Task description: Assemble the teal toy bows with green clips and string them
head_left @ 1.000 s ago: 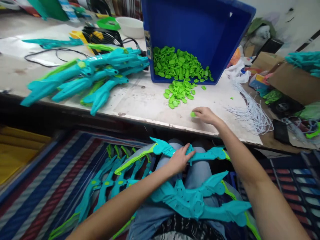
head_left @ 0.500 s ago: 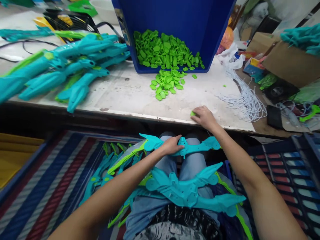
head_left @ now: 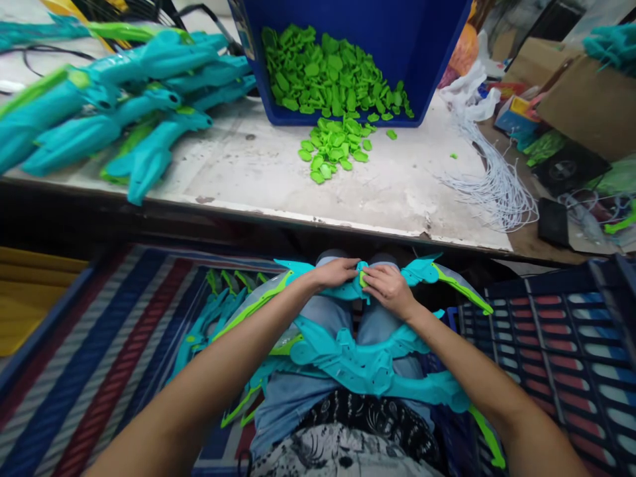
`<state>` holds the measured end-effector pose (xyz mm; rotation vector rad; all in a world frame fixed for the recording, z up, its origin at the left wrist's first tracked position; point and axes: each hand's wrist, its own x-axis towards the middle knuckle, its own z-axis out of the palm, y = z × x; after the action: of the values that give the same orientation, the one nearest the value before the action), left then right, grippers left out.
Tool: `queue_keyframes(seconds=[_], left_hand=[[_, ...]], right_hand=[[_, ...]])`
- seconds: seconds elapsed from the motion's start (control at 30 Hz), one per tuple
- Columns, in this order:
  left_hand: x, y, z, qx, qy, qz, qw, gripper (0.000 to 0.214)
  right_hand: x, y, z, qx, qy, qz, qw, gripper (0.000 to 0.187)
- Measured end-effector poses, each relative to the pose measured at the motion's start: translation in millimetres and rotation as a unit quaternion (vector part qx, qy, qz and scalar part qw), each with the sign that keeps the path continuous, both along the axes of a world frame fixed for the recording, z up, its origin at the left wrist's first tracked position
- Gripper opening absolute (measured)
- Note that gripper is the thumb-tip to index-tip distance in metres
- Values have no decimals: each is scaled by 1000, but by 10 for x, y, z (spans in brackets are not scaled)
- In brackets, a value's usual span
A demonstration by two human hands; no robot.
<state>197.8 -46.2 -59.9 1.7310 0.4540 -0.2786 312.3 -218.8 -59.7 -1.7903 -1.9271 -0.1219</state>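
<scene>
A teal plastic toy bow (head_left: 422,270) lies across my knees. My left hand (head_left: 334,273) grips its middle from the left. My right hand (head_left: 385,289) pinches a small green plastic piece (head_left: 362,279) against the bow's centre. Another teal bow part (head_left: 372,368) rests lower on my lap. On the white table (head_left: 278,189) a loose heap of green pieces (head_left: 334,150) spills from a tipped blue crate (head_left: 358,40).
Several finished teal bows (head_left: 124,99) are stacked on the table's left. White strings (head_left: 491,189) lie at its right edge. More teal parts (head_left: 218,318) lie on the striped mat (head_left: 99,371) to my left, a dark crate (head_left: 561,338) on my right, cardboard boxes (head_left: 581,99) beyond.
My right hand has left the table edge with a green piece and come down to the bow on my knees. The view has tilted downward. My left hand stays on the bow.
</scene>
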Motion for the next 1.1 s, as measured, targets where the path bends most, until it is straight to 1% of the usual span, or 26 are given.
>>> queue_keyframes(seconds=[0.07, 0.13, 0.2, 0.23, 0.27, 0.33, 0.37, 0.43, 0.5, 0.57, 0.6, 0.63, 0.67, 0.7, 0.73, 0.77, 0.83, 0.87, 0.9, 0.97, 1.0, 1.07, 1.1], left_hand=[[-9, -3, 3, -3, 2, 6, 1000, 53], [-8, -15, 4, 4, -3, 11, 1000, 56], [3, -35, 3, 15, -6, 26, 1000, 52], [12, -47, 3, 12, -6, 37, 999, 49], [21, -58, 3, 3, -6, 46, 999, 45], [38, -78, 11, -14, -4, 63, 998, 38], [45, -85, 18, -17, -4, 71, 997, 35], [53, -91, 40, -16, 1, 88, 996, 29], [53, -88, 66, -13, 7, 100, 995, 24], [52, -81, 89, -10, 11, 106, 994, 21], [54, -77, 97, -6, 13, 107, 994, 20], [59, -74, 102, 0, 16, 108, 994, 19], [67, -72, 104, 5, 18, 109, 994, 18], [76, -72, 103, 7, 21, 110, 994, 19], [83, -75, 101, 11, 26, 111, 993, 19], [86, -84, 99, 21, 30, 107, 994, 20], [66, -122, 97, 78, 16, 94, 992, 24], [38, -153, 98, 129, -4, 90, 988, 28], [-2, -191, 102, 190, -31, 87, 977, 30], [-105, -281, 112, 309, -90, 61, 945, 34], [-159, -328, 119, 354, -111, 33, 928, 37], [-245, -409, 135, 414, -123, -51, 900, 54], [-271, -437, 146, 434, -117, -89, 889, 63]], right_hand=[[-25, 7, -6, -6, 7, -8, 1000, 23], [-69, -4, -12, -16, 36, -27, 999, 21], [-113, -8, -22, -37, 102, -66, 992, 18], [-127, 0, -25, -50, 143, -93, 984, 19], [-132, 18, -25, -68, 184, -122, 973, 24], [-117, 82, -9, -119, 243, -170, 947, 44], [-99, 124, 9, -154, 257, -185, 936, 53], [-60, 211, 67, -231, 258, -193, 918, 65], [-38, 283, 165, -294, 240, -193, 905, 66], [-35, 342, 309, -333, 203, -190, 901, 67], [-33, 379, 399, -350, 174, -182, 902, 66], [-25, 431, 498, -364, 144, -167, 905, 60], [-6, 506, 601, -368, 118, -147, 911, 49], [26, 610, 704, -356, 101, -130, 920, 35], [73, 746, 799, -326, 90, -123, 933, 23], [134, 913, 879, -281, 82, -129, 947, 19], [284, 1314, 979, -176, 49, -170, 968, 27], [361, 1529, 994, -140, 20, -188, 972, 29], [433, 1739, 990, -120, -10, -190, 974, 32], [538, 2107, 938, -110, -59, -158, 979, 38], [567, 2252, 903, -113, -76, -134, 982, 39], [581, 2449, 845, -122, -100, -95, 983, 34], [573, 2499, 829, -123, -108, -83, 983, 31]])
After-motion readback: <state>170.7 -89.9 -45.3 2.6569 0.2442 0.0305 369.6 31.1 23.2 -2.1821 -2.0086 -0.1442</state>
